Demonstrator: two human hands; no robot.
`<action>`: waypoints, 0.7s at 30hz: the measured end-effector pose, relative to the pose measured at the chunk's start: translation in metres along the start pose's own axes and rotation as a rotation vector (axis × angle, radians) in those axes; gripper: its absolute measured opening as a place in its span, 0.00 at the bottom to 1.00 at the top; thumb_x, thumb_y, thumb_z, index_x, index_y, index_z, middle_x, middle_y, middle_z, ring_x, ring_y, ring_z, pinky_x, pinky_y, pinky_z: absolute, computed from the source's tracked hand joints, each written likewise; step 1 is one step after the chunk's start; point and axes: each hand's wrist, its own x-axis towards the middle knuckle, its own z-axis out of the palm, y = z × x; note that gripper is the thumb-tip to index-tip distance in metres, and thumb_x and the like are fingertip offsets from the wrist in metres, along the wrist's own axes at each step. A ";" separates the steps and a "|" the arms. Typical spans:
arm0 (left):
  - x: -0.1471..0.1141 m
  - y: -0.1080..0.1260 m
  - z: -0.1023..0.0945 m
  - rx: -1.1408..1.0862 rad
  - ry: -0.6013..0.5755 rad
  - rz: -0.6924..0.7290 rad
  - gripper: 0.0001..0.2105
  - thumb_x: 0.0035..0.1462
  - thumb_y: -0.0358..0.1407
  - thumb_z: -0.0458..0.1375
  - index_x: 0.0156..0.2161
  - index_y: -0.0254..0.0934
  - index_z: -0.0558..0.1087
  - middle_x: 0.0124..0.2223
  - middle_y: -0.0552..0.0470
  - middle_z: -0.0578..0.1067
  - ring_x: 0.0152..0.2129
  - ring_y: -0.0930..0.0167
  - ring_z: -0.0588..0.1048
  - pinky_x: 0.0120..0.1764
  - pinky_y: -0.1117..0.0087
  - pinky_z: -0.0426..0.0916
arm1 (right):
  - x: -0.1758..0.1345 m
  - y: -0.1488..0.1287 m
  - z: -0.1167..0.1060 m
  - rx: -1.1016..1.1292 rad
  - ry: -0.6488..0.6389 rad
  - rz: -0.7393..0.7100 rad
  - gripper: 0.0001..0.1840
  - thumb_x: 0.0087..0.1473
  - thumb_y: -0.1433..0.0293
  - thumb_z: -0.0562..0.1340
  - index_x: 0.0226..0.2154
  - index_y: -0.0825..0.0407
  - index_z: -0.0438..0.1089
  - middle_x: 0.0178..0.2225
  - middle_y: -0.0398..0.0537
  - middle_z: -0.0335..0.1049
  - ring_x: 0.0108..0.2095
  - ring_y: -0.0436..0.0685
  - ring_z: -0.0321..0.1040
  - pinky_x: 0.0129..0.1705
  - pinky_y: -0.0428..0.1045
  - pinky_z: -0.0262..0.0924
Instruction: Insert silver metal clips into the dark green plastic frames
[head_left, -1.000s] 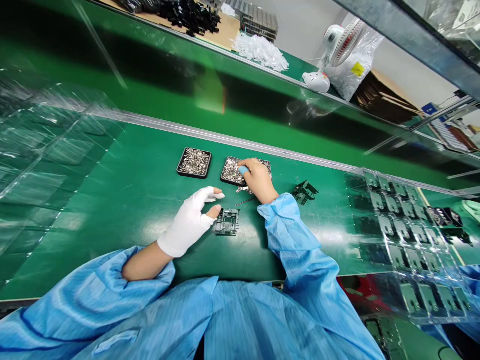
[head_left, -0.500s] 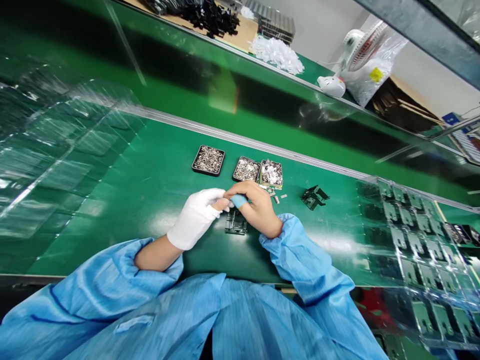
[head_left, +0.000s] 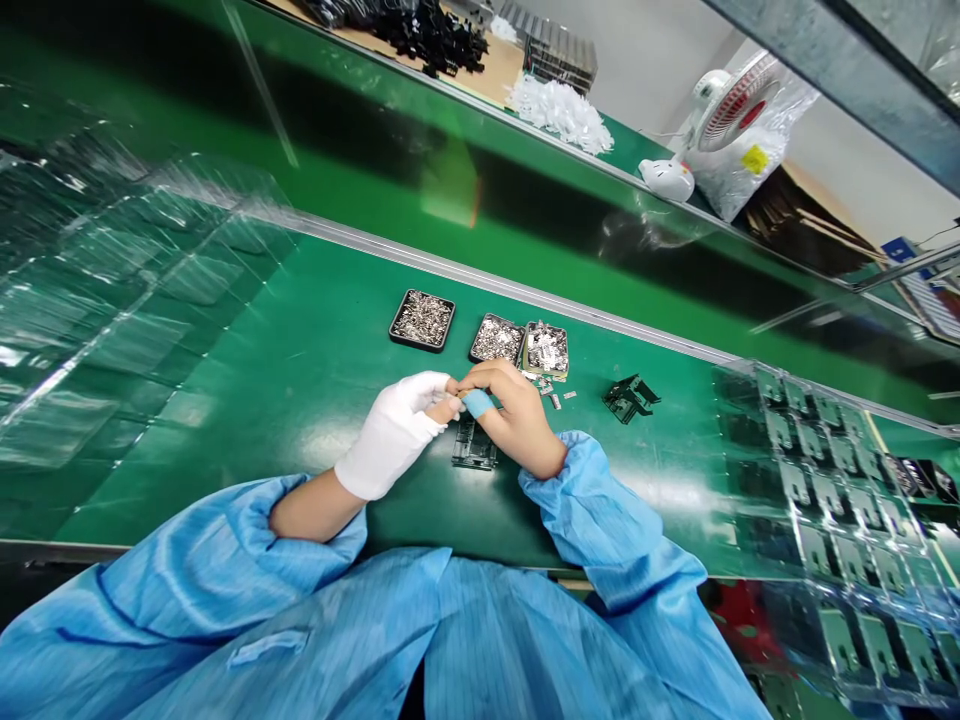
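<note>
My left hand [head_left: 401,432], in a white glove with bare fingertips, meets my right hand [head_left: 517,415] at the fingertips. A blue wrap covers a finger of my right hand. Both hands are pinched closed, and whatever small thing lies between the fingers is too small to make out. Just below them on the green bench lies a dark frame-like part [head_left: 474,447], its upper end hidden by my fingers. Behind the hands stand a black tray of small metal pieces [head_left: 421,320], a second such tray [head_left: 496,338] and a third tray heaped with metal pieces [head_left: 546,348].
Loose metal pieces [head_left: 556,401] lie beside the trays. A second dark part [head_left: 631,398] sits to the right. Clear plastic trays [head_left: 840,450] holding parts stand at the far right; more clear trays [head_left: 135,340] lie left. A shelf above carries a fan [head_left: 735,105].
The hands stay together over the dark part, with only slight finger movement. The whole view has shifted a little.
</note>
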 end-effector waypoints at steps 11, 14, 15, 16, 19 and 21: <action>0.000 -0.004 -0.001 -0.023 -0.062 -0.045 0.14 0.51 0.45 0.61 0.29 0.33 0.72 0.24 0.51 0.71 0.19 0.74 0.65 0.23 0.73 0.61 | 0.000 -0.001 -0.003 -0.064 -0.054 -0.053 0.06 0.60 0.76 0.55 0.38 0.53 0.67 0.37 0.50 0.69 0.41 0.53 0.65 0.43 0.49 0.63; 0.001 -0.004 -0.003 -0.049 -0.054 -0.057 0.14 0.47 0.44 0.63 0.31 0.34 0.71 0.25 0.53 0.70 0.20 0.73 0.65 0.24 0.72 0.61 | 0.001 -0.004 -0.005 -0.027 -0.060 -0.041 0.07 0.61 0.75 0.55 0.39 0.52 0.69 0.38 0.49 0.69 0.41 0.53 0.66 0.44 0.49 0.64; 0.000 -0.003 -0.004 0.009 -0.035 -0.030 0.13 0.47 0.44 0.62 0.30 0.35 0.70 0.25 0.54 0.69 0.20 0.73 0.65 0.24 0.72 0.61 | 0.001 -0.005 -0.006 0.002 -0.063 -0.003 0.07 0.61 0.74 0.56 0.39 0.52 0.69 0.38 0.49 0.69 0.41 0.52 0.66 0.43 0.49 0.64; 0.000 -0.002 -0.005 0.109 -0.019 0.029 0.12 0.48 0.43 0.61 0.30 0.36 0.70 0.25 0.54 0.69 0.21 0.73 0.66 0.25 0.72 0.61 | 0.000 -0.007 -0.007 0.043 -0.075 0.049 0.07 0.61 0.74 0.56 0.38 0.53 0.69 0.37 0.49 0.69 0.40 0.52 0.67 0.42 0.49 0.64; -0.003 0.001 -0.006 0.542 0.007 0.410 0.10 0.56 0.39 0.55 0.27 0.36 0.68 0.26 0.53 0.70 0.23 0.71 0.68 0.28 0.71 0.63 | -0.003 -0.011 -0.012 0.162 -0.147 0.195 0.04 0.59 0.73 0.58 0.35 0.53 0.69 0.34 0.46 0.69 0.34 0.50 0.66 0.36 0.46 0.62; -0.004 0.000 -0.004 0.778 0.013 0.674 0.11 0.61 0.36 0.51 0.27 0.36 0.68 0.28 0.51 0.72 0.25 0.70 0.69 0.30 0.70 0.62 | -0.008 -0.012 -0.016 0.174 -0.196 0.228 0.02 0.57 0.73 0.60 0.34 0.54 0.69 0.33 0.45 0.68 0.32 0.49 0.64 0.33 0.45 0.60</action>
